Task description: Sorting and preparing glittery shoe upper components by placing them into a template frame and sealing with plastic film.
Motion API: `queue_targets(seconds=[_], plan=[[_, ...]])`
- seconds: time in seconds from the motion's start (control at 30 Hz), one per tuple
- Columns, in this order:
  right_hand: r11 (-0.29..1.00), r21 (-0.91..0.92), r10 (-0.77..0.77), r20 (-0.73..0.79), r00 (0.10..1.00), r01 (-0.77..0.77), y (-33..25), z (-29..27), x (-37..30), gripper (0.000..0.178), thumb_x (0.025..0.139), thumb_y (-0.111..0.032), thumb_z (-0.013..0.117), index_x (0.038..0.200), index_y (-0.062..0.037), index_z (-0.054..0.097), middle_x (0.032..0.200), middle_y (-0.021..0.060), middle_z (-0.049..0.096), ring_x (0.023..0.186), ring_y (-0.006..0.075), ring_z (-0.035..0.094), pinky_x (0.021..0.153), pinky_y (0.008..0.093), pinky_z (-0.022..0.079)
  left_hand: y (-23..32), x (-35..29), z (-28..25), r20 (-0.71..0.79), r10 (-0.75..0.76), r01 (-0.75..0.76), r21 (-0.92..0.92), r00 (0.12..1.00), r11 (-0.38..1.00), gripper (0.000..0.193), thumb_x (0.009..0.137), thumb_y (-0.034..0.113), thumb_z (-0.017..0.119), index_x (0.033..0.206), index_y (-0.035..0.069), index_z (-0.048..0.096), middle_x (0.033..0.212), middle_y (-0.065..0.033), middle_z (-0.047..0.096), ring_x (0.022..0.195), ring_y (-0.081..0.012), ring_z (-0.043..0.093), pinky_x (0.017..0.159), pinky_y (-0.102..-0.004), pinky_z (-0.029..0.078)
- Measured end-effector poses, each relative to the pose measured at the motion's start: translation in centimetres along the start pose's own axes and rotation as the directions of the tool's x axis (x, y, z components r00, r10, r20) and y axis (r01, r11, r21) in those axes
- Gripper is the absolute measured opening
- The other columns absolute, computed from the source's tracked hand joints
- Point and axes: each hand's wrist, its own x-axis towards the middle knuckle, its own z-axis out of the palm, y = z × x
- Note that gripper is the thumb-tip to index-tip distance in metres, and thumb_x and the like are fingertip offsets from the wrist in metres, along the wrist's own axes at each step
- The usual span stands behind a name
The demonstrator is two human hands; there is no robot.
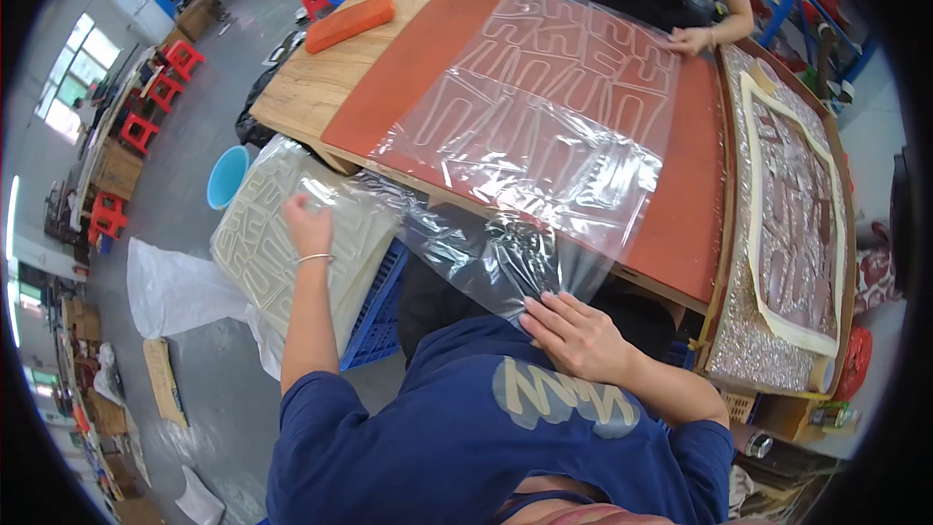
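A clear plastic sheet point(573, 131) with rows of outlined curved shapes lies over the red board on the table. Its near part hangs past the table edge toward my body, creased and shiny. My right hand point(573, 335) grips this near edge against my shirt, fingers over the film and thumb hidden. Off to the left, my left hand point(309, 226) is raised with its fingers bent together, above a stack of translucent sheets point(258, 248) with similar shapes. Whatever it may pinch is too small to make out. Across the table, a co-worker's hands point(692, 40) hold the sheet's far corners.
The red board point(685, 224) covers much of the wooden table point(326, 87), where an orange-red block point(350, 24) lies. To the right stands a glittery panel with a framed sheet point(792, 233). A blue crate point(374, 326) supports the stack; a light-blue basin point(228, 177) stands beyond it.
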Motion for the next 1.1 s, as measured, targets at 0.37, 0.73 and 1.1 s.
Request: queue_targets(seconds=[0.37, 0.73, 1.1], plan=[[0.946, 0.297, 0.22, -0.301, 0.928, -0.128, 0.9, -2.1, 3.9, 0.034, 0.081, -0.015, 0.063, 0.111, 0.0004, 0.059, 0.113, 0.0233, 0.052, 0.107, 0.0357, 0.055, 0.094, 0.0393, 0.045, 21.7, -15.6, -3.6, 0.539, 0.817, -0.598, -0.592, 0.204, 0.54, 0.062, 0.079, 0.006, 0.065, 0.133, -0.007, 0.038, 0.12, -0.0219, 0.056, 0.105, -0.0321, 0.06, 0.082, -0.0354, 0.052], [0.715, -0.182, 0.623, -0.274, 0.733, -0.675, 27.7, 3.0, -6.5, 0.055, 0.083, -0.018, 0.062, 0.134, -0.0086, 0.044, 0.14, 0.0104, 0.042, 0.134, 0.033, 0.032, 0.11, 0.0485, 0.023, 22.3, -17.0, -1.1, 0.351, 0.899, -0.713, -0.557, 0.264, 0.427, 0.035, 0.086, 0.008, 0.061, 0.12, -0.001, 0.056, 0.114, -0.0179, 0.062, 0.103, -0.0317, 0.062, 0.085, -0.036, 0.052], [0.702, -0.335, 0.511, -0.376, 0.773, -0.628, 10.7, 6.7, -2.2, 0.024, 0.084, -0.011, 0.056, 0.104, 0.0023, 0.058, 0.104, 0.0177, 0.063, 0.099, 0.0334, 0.059, 0.083, 0.0386, 0.049, 14.3, -10.8, -9.1, 0.134, 0.836, -0.784, -0.293, 0.533, 0.547, 0.045, 0.099, 0.032, 0.04, 0.105, -0.008, 0.062, 0.098, -0.0171, 0.068, 0.081, -0.0286, 0.069, 0.069, -0.0312, 0.053]])
